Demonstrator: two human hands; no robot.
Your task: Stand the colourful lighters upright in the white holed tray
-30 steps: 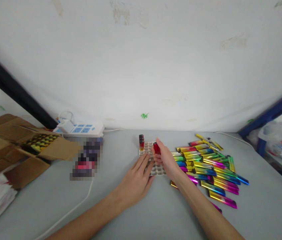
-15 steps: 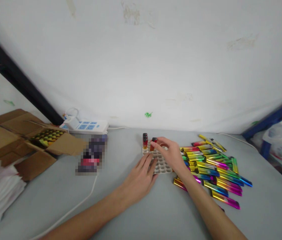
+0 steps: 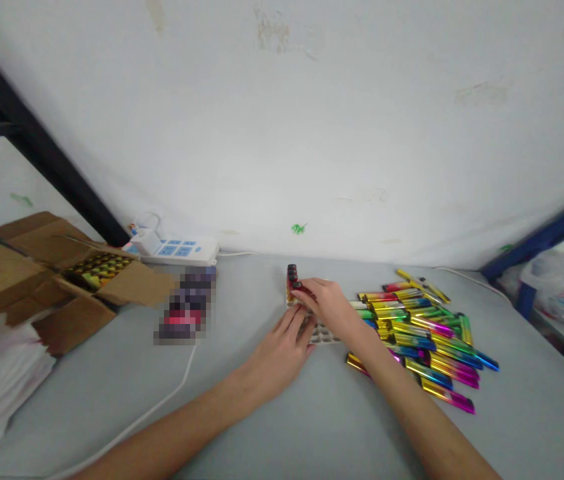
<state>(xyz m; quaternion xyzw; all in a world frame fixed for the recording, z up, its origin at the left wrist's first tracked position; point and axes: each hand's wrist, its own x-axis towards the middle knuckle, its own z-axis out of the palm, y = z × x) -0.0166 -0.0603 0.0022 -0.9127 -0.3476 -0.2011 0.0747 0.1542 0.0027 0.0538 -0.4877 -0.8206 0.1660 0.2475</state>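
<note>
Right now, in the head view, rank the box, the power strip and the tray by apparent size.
1. Box, clearly largest.
2. Power strip.
3. Tray, unsure against the strip: the left hand and the right hand, gripping a lighter, hide much of it.

Two slender bare forearms, each with a bare hand: left hand [image 3: 276,353], right hand [image 3: 331,308].

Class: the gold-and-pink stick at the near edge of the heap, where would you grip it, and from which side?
Probably mid-length, pinched across its narrow width from above: the gold-and-pink stick lies flat on the table, near side free, others crowding its far side.
</note>
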